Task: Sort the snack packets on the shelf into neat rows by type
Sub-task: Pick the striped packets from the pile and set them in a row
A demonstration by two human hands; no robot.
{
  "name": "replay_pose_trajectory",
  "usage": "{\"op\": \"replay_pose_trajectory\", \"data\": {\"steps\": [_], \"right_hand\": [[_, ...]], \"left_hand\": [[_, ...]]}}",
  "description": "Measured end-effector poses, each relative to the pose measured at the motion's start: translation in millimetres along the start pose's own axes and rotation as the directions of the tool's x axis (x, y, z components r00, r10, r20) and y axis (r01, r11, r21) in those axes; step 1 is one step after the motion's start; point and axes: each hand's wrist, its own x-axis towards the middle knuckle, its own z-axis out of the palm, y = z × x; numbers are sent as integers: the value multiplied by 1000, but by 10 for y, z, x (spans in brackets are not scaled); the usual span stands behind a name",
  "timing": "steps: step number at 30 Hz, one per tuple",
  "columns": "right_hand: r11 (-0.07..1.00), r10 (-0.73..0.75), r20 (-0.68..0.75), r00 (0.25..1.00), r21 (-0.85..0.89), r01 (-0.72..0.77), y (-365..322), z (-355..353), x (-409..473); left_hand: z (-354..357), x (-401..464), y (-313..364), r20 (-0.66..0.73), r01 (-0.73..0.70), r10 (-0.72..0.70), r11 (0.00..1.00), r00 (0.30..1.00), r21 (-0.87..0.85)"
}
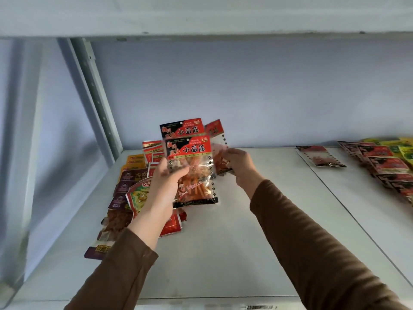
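While both brown-sleeved arms are reaching over the white metal shelf (pixel 223 253), I am seeing the left hand (pixel 169 175) gripping two overlapping clear packets with red-and-black headers and orange sticks inside (pixel 190 166), thumb on the front, fingers curled behind, holding them upright above the shelf's middle. The right hand (pixel 240 163) is pinching a third packet of the same red-headed kind (pixel 218 139) by its lower part, just right of and partly behind the pair, its top tilting away to the far right. Beneath and to the left of the left wrist, a jumbled pile of mixed packets is lying on the shelf: purple packets (pixel 125 189), orange-yellow packets (pixel 134 161) at the far left, small red foil sachets (pixel 172 224) near the wrist, and a larger red-rimmed green-and-yellow packet (pixel 139 195) partly hidden by the forearm. Well apart on the right, a single clear red-headed packet (pixel 320 155) is lying flat, and beyond it at the right edge a row of overlapping red packets (pixel 386 166) is lying beside yellow-green packets (pixel 402 148).
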Motion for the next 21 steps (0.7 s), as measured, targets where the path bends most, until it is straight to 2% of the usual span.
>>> {"op": "replay_pose_trajectory", "data": {"steps": [4, 6, 9, 12, 14, 18, 21], "right_hand": [[953, -130, 118, 985, 290, 91, -202, -152, -355], [933, -169, 144, 975, 341, 112, -251, -213, -518], [924, -145, 93, 985, 369, 101, -259, -317, -690], [941, -76, 8, 997, 331, 69, -217, -465, -806], [954, -60, -49, 997, 291, 72, -188, -601, -855], [954, -120, -19, 993, 273, 120, -153, -1006, -935], [972, -221, 10, 975, 79, 220, -83, -1375, -1009]], "left_hand": [[304, -82, -6, 66, 20, -20, 1000, 998, -2], [437, -126, -30, 75, 16, -16, 1000, 997, 3], [569, -158, -49, 106, -16, 15, 1000, 994, 5], [709, -178, -94, 226, 34, -23, 998, 974, -47], [835, -221, -121, 303, 24, -18, 1000, 953, -17], [1193, -336, -162, 286, 52, -37, 998, 958, -44], [1573, -468, -156, 291, 85, -63, 994, 955, -66]]}}
